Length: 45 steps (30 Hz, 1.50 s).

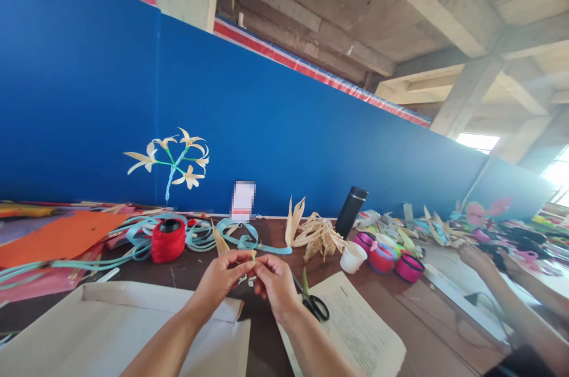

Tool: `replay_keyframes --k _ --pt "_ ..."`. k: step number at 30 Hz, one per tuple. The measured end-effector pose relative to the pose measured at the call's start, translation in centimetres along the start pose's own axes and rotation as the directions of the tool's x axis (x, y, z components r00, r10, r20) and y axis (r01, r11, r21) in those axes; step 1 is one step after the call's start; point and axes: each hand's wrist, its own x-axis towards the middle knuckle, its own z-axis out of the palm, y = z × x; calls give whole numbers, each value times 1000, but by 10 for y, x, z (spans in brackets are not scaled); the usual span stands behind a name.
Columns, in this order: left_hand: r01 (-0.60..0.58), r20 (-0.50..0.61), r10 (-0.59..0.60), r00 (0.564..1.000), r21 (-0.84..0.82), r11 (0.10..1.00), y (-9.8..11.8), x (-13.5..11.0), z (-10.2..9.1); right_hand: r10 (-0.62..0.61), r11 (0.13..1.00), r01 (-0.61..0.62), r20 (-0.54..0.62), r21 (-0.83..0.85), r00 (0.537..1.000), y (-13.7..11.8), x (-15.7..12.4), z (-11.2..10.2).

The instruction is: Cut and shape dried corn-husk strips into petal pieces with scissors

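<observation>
My left hand [225,275] and my right hand [275,282] meet over the dark brown table, fingertips pinched together. Between them is a small pale yellow-green piece [253,255], too small to name. White bits [251,282] show just below the fingers; whether they belong to the same piece I cannot tell. Black-handled scissors [316,307] lie right of my right hand, partly on a printed sheet [355,320]. A dried corn husk strip [219,242] stands up behind my left hand. More dried corn husks [320,236] are heaped beyond my right hand.
A red spool [168,242] stands among light blue ribbons [200,237] and orange paper [57,237] at left. A white cup [353,258], pink containers [409,268] and a black bottle [351,212] stand right. Husk flowers [173,157] rise before the blue panel. Another person's arms [502,288] reach in at right.
</observation>
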Motion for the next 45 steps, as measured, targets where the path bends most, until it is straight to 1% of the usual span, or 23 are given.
replay_keyframes --k 6,11,14,19,25,30,34,37,40,42,45 --pt "16 -38 -21 999 -117 993 0 1 1 9 1000 -9 -2 -24 1000 1 -1 1" --pt "23 -17 -27 999 -180 983 1 0 1 0 1000 2 71 -25 997 3 -2 2" --pt "28 -23 -32 999 -176 984 2 -1 0 13 1000 -12 84 -8 996 3 -2 2" --pt "-2 2 2 1000 -118 993 4 -1 0 40 999 -41 99 9 994 2 -2 3" --pt "-54 17 56 998 -110 993 0 1 1 10 1000 -8 100 -27 995 2 -3 2" --pt "-52 5 53 999 -96 994 -1 2 1 19 999 -15 94 -40 995 1 -3 3" --pt "-37 10 38 999 -130 991 -1 1 1 35 999 -35 80 4 996 0 -3 3" --pt "-14 46 22 999 -177 984 2 -2 1 44 997 -49 94 55 995 -2 -4 3" --pt "10 123 18 992 -223 975 6 -7 1 54 994 -66 138 83 989 -4 -5 2" --pt "16 166 29 986 -261 965 8 -9 0 55 992 -73 163 101 985 -6 -6 2" --pt "16 197 47 979 -307 952 8 -10 -2 54 989 -78 183 129 982 -7 -6 1"
